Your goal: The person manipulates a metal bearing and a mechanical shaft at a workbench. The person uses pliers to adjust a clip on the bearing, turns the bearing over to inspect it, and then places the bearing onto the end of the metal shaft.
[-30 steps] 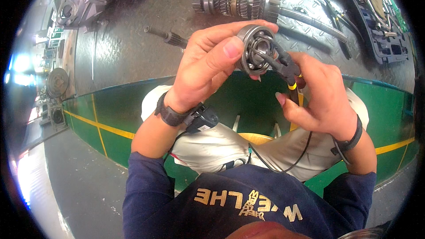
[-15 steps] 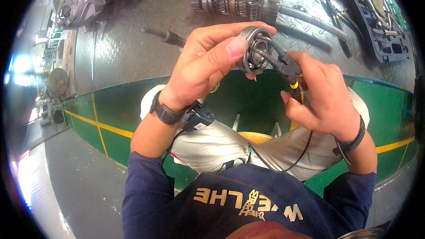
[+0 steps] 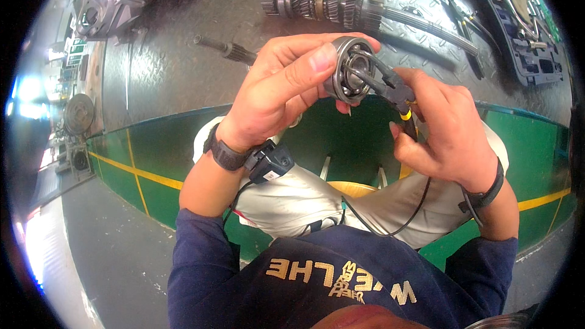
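Observation:
My left hand (image 3: 274, 88) grips a steel ball bearing (image 3: 342, 85) by its outer ring, thumb on the near side and fingers round the back. The bearing is tilted, with its balls and open face toward the right. In my right hand (image 3: 445, 128) is a pair of circlip pliers (image 3: 399, 94) with dark jaws and a yellow band on the handle. The two slim tips of the pliers reach to the bearing's face, near its inner ring; their exact contact cannot be made out. Both hands are raised over the bench's near edge.
A gear shaft (image 3: 323, 3) lies on the metal bench top (image 3: 177, 79) beyond my hands, with a thinner splined shaft (image 3: 222, 47) to the left. A cast housing (image 3: 116, 3) stands far left. More pliers (image 3: 460, 18) and a tool case (image 3: 530, 58) lie at the right.
The bearing has turned slightly and moved a little in my left hand, and the pliers have shifted slightly with it. Both hands keep their holds.

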`<state>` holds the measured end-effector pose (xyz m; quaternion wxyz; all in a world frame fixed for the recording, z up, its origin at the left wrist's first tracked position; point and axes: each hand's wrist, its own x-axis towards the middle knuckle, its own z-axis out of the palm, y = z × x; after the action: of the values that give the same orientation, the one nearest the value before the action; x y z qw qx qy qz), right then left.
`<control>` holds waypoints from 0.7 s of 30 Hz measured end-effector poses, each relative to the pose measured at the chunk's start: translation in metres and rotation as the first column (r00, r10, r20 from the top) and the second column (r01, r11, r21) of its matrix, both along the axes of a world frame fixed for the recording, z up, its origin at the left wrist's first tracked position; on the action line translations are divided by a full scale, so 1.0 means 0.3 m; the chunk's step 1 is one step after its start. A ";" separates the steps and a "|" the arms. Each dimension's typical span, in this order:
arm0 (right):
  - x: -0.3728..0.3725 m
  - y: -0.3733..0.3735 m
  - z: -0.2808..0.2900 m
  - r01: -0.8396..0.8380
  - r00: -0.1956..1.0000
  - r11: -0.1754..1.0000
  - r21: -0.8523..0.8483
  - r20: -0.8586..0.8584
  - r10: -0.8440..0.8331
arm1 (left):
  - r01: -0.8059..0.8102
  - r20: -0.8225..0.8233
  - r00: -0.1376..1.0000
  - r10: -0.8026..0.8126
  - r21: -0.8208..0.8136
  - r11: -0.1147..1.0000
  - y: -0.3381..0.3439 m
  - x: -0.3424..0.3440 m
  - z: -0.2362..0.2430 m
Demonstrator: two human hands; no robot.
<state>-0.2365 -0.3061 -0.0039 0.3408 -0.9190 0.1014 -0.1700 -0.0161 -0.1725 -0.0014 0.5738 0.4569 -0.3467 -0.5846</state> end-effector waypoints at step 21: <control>0.007 -0.024 -0.002 0.017 0.999 0.982 -0.190 0.043 -0.009 | 0.070 -0.164 0.984 -0.076 -0.042 0.997 0.008 0.027 -0.026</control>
<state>-0.2343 -0.3132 -0.0045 0.2525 -0.9429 0.0836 -0.2003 -0.0078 -0.1702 -0.0091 0.5870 0.3833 -0.3250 -0.6347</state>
